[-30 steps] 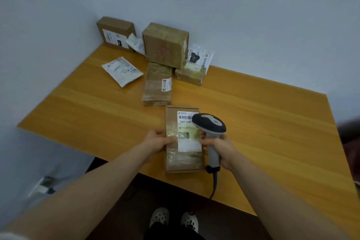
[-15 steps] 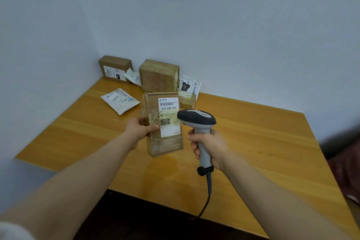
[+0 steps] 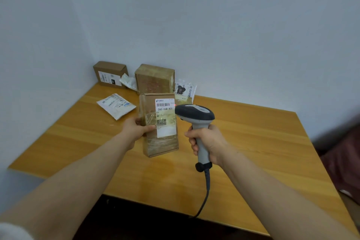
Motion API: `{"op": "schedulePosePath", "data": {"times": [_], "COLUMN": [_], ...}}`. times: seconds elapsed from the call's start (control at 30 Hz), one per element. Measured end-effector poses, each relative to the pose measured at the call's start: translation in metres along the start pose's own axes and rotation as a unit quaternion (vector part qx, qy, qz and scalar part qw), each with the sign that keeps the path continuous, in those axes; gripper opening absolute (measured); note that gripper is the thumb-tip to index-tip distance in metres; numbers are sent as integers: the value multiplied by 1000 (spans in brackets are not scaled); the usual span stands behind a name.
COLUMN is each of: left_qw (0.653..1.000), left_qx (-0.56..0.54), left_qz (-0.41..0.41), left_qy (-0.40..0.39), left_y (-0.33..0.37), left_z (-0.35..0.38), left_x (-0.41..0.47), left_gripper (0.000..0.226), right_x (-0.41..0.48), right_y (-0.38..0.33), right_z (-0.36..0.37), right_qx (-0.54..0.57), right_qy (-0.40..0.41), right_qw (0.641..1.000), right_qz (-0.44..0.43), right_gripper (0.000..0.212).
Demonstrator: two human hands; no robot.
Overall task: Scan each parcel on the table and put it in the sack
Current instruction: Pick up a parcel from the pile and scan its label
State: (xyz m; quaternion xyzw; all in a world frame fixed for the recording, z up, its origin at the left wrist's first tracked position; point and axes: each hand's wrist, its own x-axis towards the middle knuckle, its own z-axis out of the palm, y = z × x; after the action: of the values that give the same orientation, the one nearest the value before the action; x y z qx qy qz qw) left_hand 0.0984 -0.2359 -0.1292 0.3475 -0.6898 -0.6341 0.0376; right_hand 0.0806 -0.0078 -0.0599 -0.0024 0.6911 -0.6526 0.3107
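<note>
Here we hold a taped parcel [image 3: 161, 145] upright above the table [image 3: 253, 142] in our left hand [image 3: 135, 129], label [image 3: 166, 130] toward us, while our right hand [image 3: 209, 142] grips the scanner [image 3: 194, 113] just beside it, head near the barcode [image 3: 163, 105], and more parcels [image 3: 154, 80] lie by the wall [image 3: 233, 25].

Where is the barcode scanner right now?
In the head view, the scanner is right of centre, gripped by the right hand, its head beside the parcel in the left hand.
</note>
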Motion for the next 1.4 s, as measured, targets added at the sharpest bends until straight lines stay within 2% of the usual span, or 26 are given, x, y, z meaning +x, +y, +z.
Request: {"op": "schedulePosePath", "data": {"times": [0.2,0.43,0.5,0.63,0.77,0.9,1.0,1.13,1.23,1.27,1.37,1.4], "left_qw": [1000,999,996,982,967,943,920,881,848,841,820,817], "left_qx": [-2,-14,-25,-57,-69,-77,-66,-53,-5,-2,-7,-6], "left_qz": [-5,-14,-18,-38,-46,-47,-34,-22,-9,-6,2,7], "left_qy": [-6,-44,-82,-177,-243,-322,-385,-469,-530,-541,-572,-576], "left_y": [-4,-5,-3,8,18,35,50,62,69,70,77,80], "left_z": [-3,2,12,45,101,174,247,363,444,467,525,542], "left_x": [8,15,15,3,-21,-61,-100,-172,-232,-249,-290,-299], "left_gripper": [68,58,50,38,42,38,48,55,61,64,95,97], "right_x": [0,-1,-1,-3,-23,-68,-114,-190,-246,-262,-298,-306], "right_y": [0,4,5,16,40,53,57,64,75,79,89,91], "right_z": [4,2,-7,-50,-114,-171,-230,-331,-403,-425,-479,-494], "right_qx": [-3,25,54,78,112,157,201,184,205,210,203,201], "right_qy": [8,26,58,163,248,267,283,350,410,422,440,445], "right_qw": [1000,999,997,983,962,951,938,916,883,875,867,864], "right_qz": [0,7,3,9,23,24,-7,-72,-104,-111,-118,-120], "right_gripper": [23,14,9,26,34,38,40,33,23,26,39,41]}}
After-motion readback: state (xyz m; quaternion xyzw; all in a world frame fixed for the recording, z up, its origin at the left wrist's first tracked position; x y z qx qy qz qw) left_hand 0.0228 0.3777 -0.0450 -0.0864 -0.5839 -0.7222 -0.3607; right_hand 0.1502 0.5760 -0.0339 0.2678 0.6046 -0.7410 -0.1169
